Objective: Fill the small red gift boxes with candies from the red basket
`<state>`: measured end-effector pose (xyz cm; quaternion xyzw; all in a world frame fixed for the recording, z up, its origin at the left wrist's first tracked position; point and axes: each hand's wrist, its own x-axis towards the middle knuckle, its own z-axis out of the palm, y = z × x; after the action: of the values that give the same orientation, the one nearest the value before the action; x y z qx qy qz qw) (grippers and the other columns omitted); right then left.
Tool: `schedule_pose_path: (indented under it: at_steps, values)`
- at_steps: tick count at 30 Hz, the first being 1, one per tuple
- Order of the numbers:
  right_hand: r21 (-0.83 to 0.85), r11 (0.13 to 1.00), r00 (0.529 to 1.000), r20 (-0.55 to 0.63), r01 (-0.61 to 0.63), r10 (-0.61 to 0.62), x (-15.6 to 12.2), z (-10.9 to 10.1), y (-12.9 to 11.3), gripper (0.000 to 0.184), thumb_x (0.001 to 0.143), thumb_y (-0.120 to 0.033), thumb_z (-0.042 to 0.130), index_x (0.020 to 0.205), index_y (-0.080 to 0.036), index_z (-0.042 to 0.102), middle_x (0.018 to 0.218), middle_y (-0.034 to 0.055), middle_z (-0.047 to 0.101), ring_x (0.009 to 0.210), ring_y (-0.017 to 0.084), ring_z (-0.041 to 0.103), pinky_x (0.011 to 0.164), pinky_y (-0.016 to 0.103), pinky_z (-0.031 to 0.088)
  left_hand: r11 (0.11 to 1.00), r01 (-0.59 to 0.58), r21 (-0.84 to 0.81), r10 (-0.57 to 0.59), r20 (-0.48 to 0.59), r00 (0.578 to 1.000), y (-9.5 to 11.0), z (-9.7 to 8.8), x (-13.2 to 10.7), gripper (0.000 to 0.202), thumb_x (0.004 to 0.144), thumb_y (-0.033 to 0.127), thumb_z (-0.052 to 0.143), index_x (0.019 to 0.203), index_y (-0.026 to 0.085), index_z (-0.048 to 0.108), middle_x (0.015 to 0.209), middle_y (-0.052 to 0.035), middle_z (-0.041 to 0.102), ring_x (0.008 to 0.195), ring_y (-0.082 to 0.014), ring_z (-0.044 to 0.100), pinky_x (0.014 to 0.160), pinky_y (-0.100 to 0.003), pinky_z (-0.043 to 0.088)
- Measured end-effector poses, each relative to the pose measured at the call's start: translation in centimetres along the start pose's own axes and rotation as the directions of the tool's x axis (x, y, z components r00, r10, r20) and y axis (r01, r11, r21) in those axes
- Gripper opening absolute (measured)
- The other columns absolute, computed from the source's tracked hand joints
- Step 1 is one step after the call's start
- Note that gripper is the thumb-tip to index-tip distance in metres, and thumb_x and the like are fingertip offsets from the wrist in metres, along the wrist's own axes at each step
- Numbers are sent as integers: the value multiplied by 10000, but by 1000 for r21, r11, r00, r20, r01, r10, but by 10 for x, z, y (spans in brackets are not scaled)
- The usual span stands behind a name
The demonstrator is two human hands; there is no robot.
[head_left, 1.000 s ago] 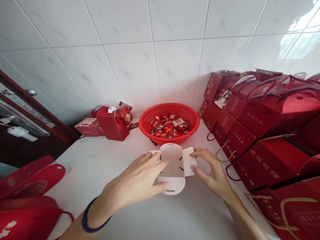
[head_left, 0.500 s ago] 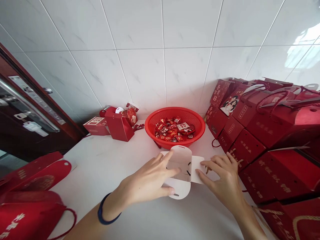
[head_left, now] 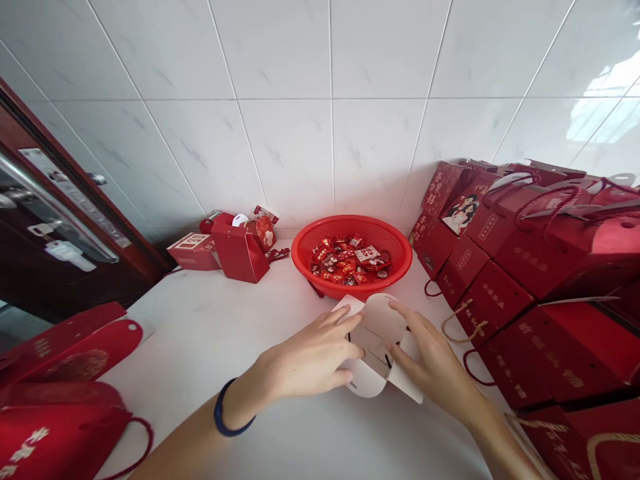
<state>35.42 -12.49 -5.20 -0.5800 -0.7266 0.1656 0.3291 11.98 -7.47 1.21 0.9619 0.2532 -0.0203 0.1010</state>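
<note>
An open gift box (head_left: pixel 374 340), white inside with its flaps folded outward, sits on the white table in front of a red plastic basket (head_left: pixel 299 261). At the box's left side is my left hand (head_left: pixel 317 350), its fingers reaching over the left wall and its thumb by the rounded front flap (head_left: pixel 367 381). My right hand (head_left: pixel 433 357) grips the right side, thumb at the inner edge and index finger at the back flap (head_left: pixel 383 305). Dark slots or cord ends show inside the box. Many red-wrapped candies (head_left: pixel 345 261) fill the basket's bottom.
Red gift boxes (head_left: pixel 500 297) with rope handles are stacked high along the right. Small red boxes (head_left: pixel 240 253) stand at the back left against the tiled wall (head_left: pixel 280 147). Red bags (head_left: pixel 55 420) lie at the near left, below a door with keys (head_left: pixel 70 255).
The box has turned slightly clockwise and shifted right. My right hand has moved inward from the right flap to the box's side. A gold rope handle now shows beside the right stack.
</note>
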Motion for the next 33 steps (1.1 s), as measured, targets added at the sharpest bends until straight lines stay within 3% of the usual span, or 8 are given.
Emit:
schedule_pose_path:
  at_steps: [4,9,15,19,23,29,33]
  values:
    - [191,973,991,44,-134,128,6,1,4,664,865,-499,639,1448,-269,421,1410,107,581,1227,290,604,983,444,522,999,-32,-3,31,-72,997,-3,2,0,185,880,253,698,1049,217,763,1525,-123,474,1480,-381,315,1187,-510,347]
    - [365,929,997,68,-66,44,10,1,4,577,814,-505,713,1311,-246,574,1386,108,598,1268,297,573,1055,437,474,1000,-25,-4,24,-62,998,-4,3,-2,163,872,251,700,1017,212,764,1518,-130,476,1480,-387,318,1172,-510,369]
    - [611,744,962,178,-272,205,13,0,2,834,704,-481,811,1428,-224,487,1317,130,637,1112,288,651,869,387,572,999,-20,-38,18,-51,999,-6,2,-5,222,853,232,717,1070,220,767,1573,-121,424,1460,-386,357,1173,-515,371]
    - [656,667,933,193,-353,304,16,2,4,851,679,-462,814,1422,-198,493,1206,138,681,1016,284,674,760,373,590,999,-26,-44,23,-70,997,-9,-1,-4,229,862,218,707,1085,231,760,1561,-95,452,1480,-355,337,1194,-498,350]
    - [651,705,955,120,-282,271,20,7,5,748,700,-420,785,1376,-212,538,1161,120,699,965,269,686,728,369,592,1000,-12,-26,11,-53,999,-8,-3,-3,241,861,225,716,1099,231,752,1519,-105,494,1488,-355,323,1192,-491,348]
    - [593,793,980,-28,-144,198,32,12,9,544,735,-388,738,1232,-196,629,1164,122,707,939,250,691,752,372,588,998,17,-61,-24,-105,994,-5,-7,-4,225,834,255,747,1059,235,744,1398,-104,582,1356,-339,487,1086,-428,444]
    - [498,866,976,-170,-37,140,37,10,14,368,781,-389,707,1098,-202,690,1152,110,718,946,237,690,835,396,581,997,56,-58,-60,-60,996,-5,-14,-4,297,829,287,761,1120,231,729,1374,-106,594,1315,-317,521,1021,-378,476]
